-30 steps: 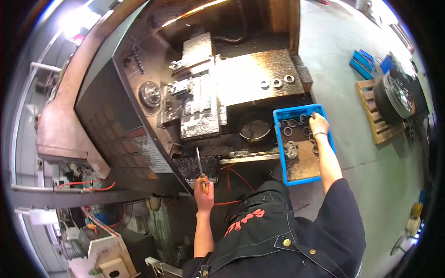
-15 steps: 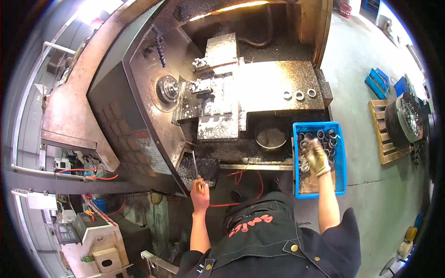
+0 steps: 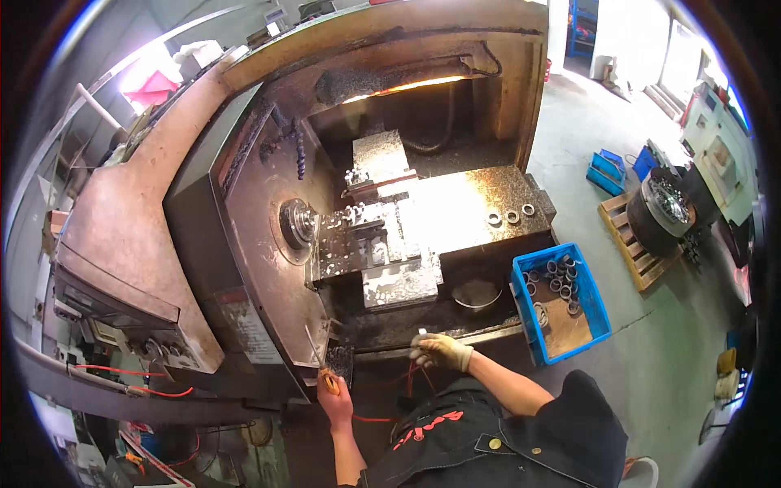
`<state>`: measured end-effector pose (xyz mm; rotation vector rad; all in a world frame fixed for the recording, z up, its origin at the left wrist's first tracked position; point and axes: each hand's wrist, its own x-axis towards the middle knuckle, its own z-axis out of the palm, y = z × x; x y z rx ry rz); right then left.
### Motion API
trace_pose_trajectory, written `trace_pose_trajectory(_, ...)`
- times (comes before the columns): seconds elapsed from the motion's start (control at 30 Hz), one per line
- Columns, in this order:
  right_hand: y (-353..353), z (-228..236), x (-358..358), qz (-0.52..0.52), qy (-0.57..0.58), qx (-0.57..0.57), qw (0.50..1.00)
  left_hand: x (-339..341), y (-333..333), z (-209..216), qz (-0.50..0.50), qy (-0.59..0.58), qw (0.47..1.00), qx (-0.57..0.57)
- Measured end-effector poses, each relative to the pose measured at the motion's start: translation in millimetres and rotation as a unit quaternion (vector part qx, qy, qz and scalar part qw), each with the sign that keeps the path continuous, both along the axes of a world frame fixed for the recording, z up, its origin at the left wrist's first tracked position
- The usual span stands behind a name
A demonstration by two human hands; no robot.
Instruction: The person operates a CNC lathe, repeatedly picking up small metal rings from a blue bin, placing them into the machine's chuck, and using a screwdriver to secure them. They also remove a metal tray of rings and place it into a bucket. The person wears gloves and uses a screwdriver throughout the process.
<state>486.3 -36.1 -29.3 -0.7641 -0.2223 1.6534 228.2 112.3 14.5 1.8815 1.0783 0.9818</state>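
My left hand point(image 3: 335, 400) is wrapped round the orange-yellow handle of a screwdriver-like tool point(image 3: 318, 351), its long thin metal shaft pointing up and away. My right hand point(image 3: 439, 351), in a pale yellow glove, is closed in front of the machine with a small light-coloured metal piece point(image 3: 421, 333) at its fingertips; its exact shape is too small and partly covered to tell. To the right stands a blue bin point(image 3: 603, 321) with several metal rings point(image 3: 556, 285) on its brown bottom. Neither hand touches the bin.
An open lathe fills the middle, with its chuck point(image 3: 298, 223) at left and a chip-covered bed plate point(image 3: 455, 191). Three rings point(image 3: 512, 218) stand on the plate. A round pan point(image 3: 477, 294) lies below it. Farther right, a wooden pallet point(image 3: 622, 244) bears a drum point(image 3: 661, 215).
My right hand has left the blue bin and moved left to the machine's front, carrying a small piece. My left hand still holds the tool, slightly lower. The view has shifted.
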Motion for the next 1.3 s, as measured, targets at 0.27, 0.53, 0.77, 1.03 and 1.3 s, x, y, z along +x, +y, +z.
trace_pose_trajectory(0.27,102,24,-56,0.098,0.076,0.042,0.991,-27,52,-5,-0.084,0.021,0.992,-0.092)
trace_pose_trajectory(0.53,296,-20,-21,-0.046,-0.038,0.000,0.998,5,68,6,0.003,0.109,0.992,-0.070)
trace_pose_trajectory(0.77,448,-14,77,-0.203,-0.270,-0.076,0.938,65,121,52,0.046,0.290,0.956,-0.021)
trace_pose_trajectory(1.03,469,5,101,-0.282,-0.467,0.000,0.838,100,156,63,0.053,0.355,0.933,-0.008)
trace_pose_trajectory(1.3,466,10,118,-0.275,-0.529,-0.037,0.802,129,166,54,0.047,0.398,0.916,-0.021)
